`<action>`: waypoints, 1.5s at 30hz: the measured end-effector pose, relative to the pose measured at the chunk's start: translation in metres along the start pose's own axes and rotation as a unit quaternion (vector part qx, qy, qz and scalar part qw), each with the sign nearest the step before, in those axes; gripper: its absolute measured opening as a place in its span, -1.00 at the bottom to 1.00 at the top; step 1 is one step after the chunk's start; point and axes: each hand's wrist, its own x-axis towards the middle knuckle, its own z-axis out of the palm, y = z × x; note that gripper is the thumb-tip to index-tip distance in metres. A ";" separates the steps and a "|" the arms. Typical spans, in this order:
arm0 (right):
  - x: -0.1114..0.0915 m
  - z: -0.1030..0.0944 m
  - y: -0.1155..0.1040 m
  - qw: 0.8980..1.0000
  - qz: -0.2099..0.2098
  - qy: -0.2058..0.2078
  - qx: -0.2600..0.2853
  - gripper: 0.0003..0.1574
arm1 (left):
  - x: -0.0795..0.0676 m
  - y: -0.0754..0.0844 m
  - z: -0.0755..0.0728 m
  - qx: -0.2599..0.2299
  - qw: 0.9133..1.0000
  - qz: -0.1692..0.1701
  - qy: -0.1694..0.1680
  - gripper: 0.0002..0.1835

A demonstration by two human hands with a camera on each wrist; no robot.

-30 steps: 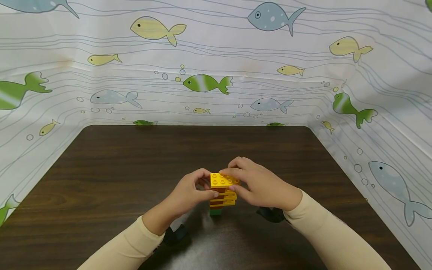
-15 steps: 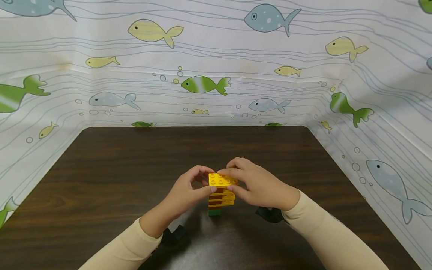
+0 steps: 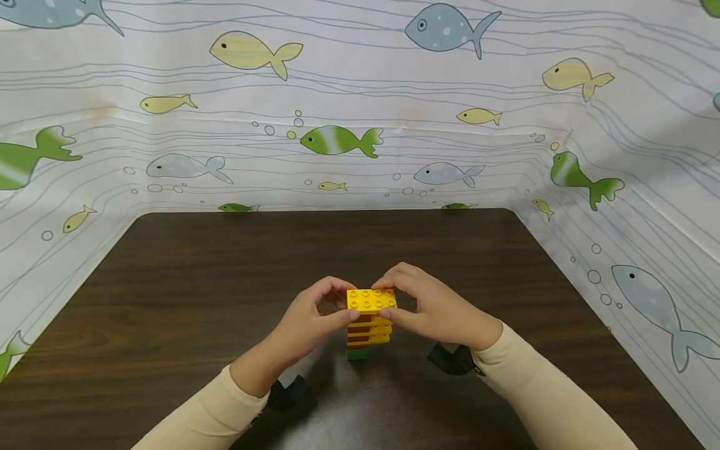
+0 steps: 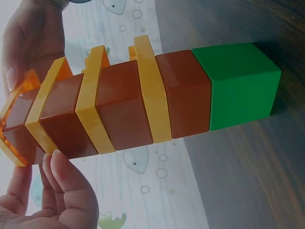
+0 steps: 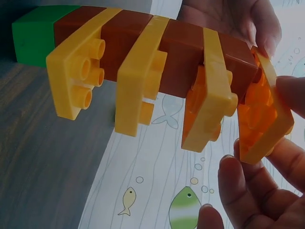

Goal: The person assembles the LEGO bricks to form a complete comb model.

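Observation:
A tower of toy building blocks stands upright on the table: a green block [image 4: 245, 86] at the bottom, then brown blocks [image 4: 121, 105] alternating with thin yellow plates [image 5: 140, 76] that jut out to the right. On top lies a yellow studded plate [image 3: 368, 301]. My right hand [image 3: 439, 310] pinches its right end, thumb in front and fingers behind. At the tower's upper left, my left hand [image 3: 304, 323] grips around the top, thumb at the front corner. In the left wrist view, a fingertip [image 4: 56, 156] touches near the upper brown block.
The dark wooden table [image 3: 225, 262] spreads around the tower. Behind it and along both sides hangs a white sheet [image 3: 360, 75] printed with fish. Dark wrist mounts [image 3: 450, 359] sit under both wrists, close over the tabletop.
My right fingers have slid back to the top plate's right end, so more studs show. The left thumb has moved up to the top plate's front corner. The tower stays in place.

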 end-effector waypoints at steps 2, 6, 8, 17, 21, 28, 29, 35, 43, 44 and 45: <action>0.000 0.000 0.001 1.000 -0.002 0.000 0.004 -0.58 | 0.000 -0.001 0.000 -0.001 1.000 0.001 -0.002 -0.68; 0.001 0.000 0.000 1.000 -0.004 0.000 0.005 -0.58 | 0.001 -0.003 0.000 -0.004 1.000 0.005 -0.006 -0.68; 0.001 0.000 -0.001 1.000 -0.004 0.000 0.004 -0.58 | 0.001 -0.004 0.000 -0.004 1.000 0.007 -0.006 -0.68; 0.001 -0.001 -0.001 1.000 -0.003 -0.008 -0.002 -0.59 | 0.002 -0.006 -0.001 0.005 1.000 0.017 -0.006 -0.68; 0.001 -0.001 -0.001 1.000 -0.004 -0.007 -0.010 -0.60 | 0.002 -0.006 -0.001 0.021 0.999 0.028 -0.006 -0.69; 0.000 -0.001 -0.003 1.000 -0.004 -0.005 -0.023 -0.59 | 0.001 -0.007 -0.002 0.037 0.999 0.029 -0.006 -0.68; 0.000 0.000 -0.003 1.000 -0.002 -0.005 -0.023 -0.59 | 0.001 -0.007 -0.002 0.037 0.999 0.029 -0.007 -0.68; -0.001 0.003 -0.002 1.000 0.002 0.004 -0.008 -0.59 | 0.002 -0.010 -0.001 0.028 0.999 0.025 -0.008 -0.68; -0.005 0.010 0.003 0.999 0.015 0.026 0.027 -0.47 | 0.001 -0.010 -0.002 0.042 0.998 0.036 -0.004 -0.67; -0.006 0.011 0.004 0.999 0.017 0.031 0.034 -0.43 | 0.001 -0.009 -0.002 0.045 0.998 0.039 -0.004 -0.66; -0.007 0.012 0.006 0.998 0.017 0.035 0.043 -0.40 | 0.000 -0.009 -0.002 0.047 0.998 0.042 -0.004 -0.65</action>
